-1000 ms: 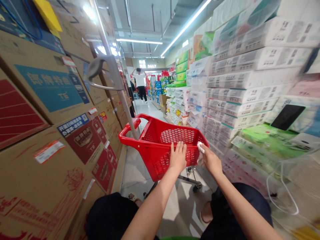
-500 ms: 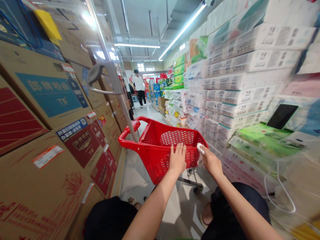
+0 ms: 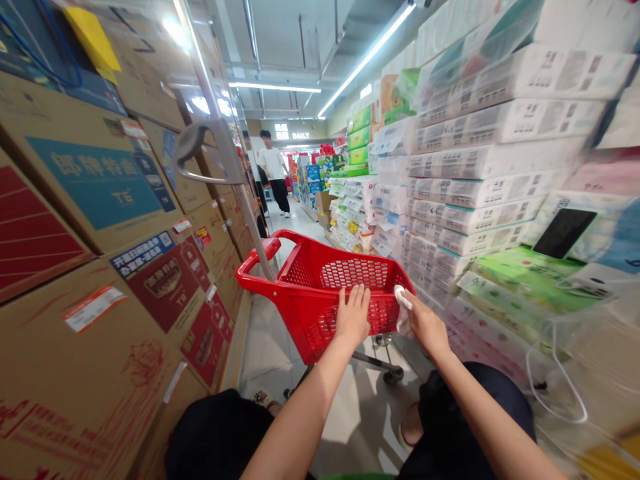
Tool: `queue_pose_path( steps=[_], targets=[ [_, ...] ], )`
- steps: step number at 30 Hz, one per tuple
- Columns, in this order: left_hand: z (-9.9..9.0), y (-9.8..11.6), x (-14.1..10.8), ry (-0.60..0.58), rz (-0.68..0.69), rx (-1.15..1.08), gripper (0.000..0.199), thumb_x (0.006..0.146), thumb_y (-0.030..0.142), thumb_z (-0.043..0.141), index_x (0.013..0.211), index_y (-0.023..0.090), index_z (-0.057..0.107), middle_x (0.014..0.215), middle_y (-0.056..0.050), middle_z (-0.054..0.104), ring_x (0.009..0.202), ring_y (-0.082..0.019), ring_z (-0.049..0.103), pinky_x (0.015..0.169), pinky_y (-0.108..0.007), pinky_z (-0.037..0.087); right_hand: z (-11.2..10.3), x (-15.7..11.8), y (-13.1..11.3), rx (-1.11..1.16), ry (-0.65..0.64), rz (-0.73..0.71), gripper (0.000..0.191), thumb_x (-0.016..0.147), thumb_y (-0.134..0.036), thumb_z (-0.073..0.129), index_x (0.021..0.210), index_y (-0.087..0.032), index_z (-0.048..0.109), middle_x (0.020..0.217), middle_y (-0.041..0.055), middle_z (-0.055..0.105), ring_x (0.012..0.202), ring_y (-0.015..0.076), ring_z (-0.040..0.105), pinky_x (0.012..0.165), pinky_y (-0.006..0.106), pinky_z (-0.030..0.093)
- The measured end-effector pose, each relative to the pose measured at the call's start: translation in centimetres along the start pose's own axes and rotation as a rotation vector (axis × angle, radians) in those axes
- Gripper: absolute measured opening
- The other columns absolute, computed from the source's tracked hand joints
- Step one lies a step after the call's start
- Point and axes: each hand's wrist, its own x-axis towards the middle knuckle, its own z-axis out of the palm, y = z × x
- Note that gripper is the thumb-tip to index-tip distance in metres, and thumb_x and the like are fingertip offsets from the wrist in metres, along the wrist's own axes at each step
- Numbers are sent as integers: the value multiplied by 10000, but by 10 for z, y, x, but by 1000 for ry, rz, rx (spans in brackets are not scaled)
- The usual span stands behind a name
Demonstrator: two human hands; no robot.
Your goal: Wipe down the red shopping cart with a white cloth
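A red plastic shopping cart [image 3: 295, 320] with perforated basket sides stands in front of me on a wheeled metal frame. My left hand [image 3: 353, 313] lies against the near side of its basket, fingers stretched out over the upper rim. At the basket's right end, my right hand [image 3: 425, 323] grips a crumpled white cloth [image 3: 404, 313], which touches the rim corner. Part of the cloth hangs below the fingers; I cannot tell whether it is fabric or tissue.
Stacked cardboard cartons [image 3: 75, 360] wall the left side, with a metal pole and grey handle [image 3: 200, 150] before them. White tissue packs [image 3: 465, 160] pile up on the right. A phone [image 3: 564, 233] rests on green packs. A person [image 3: 274, 170] walks in the aisle ahead.
The person in the distance has turned toward me. My left hand has shifted slightly left along the basket; my right hand and the cloth stay at the same corner.
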Motion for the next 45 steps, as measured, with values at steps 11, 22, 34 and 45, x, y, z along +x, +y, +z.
queue_pose_path(
  steps=[11, 22, 34, 45],
  targets=[
    [0, -2, 0, 26, 26, -2, 942, 801, 300, 612, 1622, 148, 174, 1681, -105, 239, 1559, -279, 156, 1270, -525, 114, 11, 5, -32, 46, -82, -133, 681, 930, -136, 448, 1553, -401, 367, 1563, -45, 466, 1298, 182, 593, 989, 342, 569],
    [4, 11, 6, 22, -2, -27, 899, 821, 337, 587, 1612, 122, 218, 1688, -122, 200, 1563, -285, 145, 1267, -558, 75, 15, 8, -27, 35, -2, 3, 567, 969, -188, 430, 1506, -367, 463, 1513, -13, 534, 1307, 194, 587, 1045, 363, 531],
    [4, -1, 1, 24, 6, 7, 935, 808, 329, 601, 1617, 112, 186, 1696, -124, 155, 1568, -271, 128, 1270, -539, 87, 0, 2, -1, 21, -10, 41, 552, 987, -210, 418, 1519, -356, 438, 1496, 17, 555, 1255, 237, 630, 982, 415, 576],
    [-9, -19, -4, 71, 86, 0, 914, 797, 264, 610, 1605, 95, 219, 1704, -118, 120, 1574, -247, 116, 1281, -447, 123, 6, 5, -13, 50, -115, -114, 702, 926, -117, 449, 1559, -404, 351, 1577, -36, 447, 1316, 171, 576, 1031, 338, 536]
  ],
)
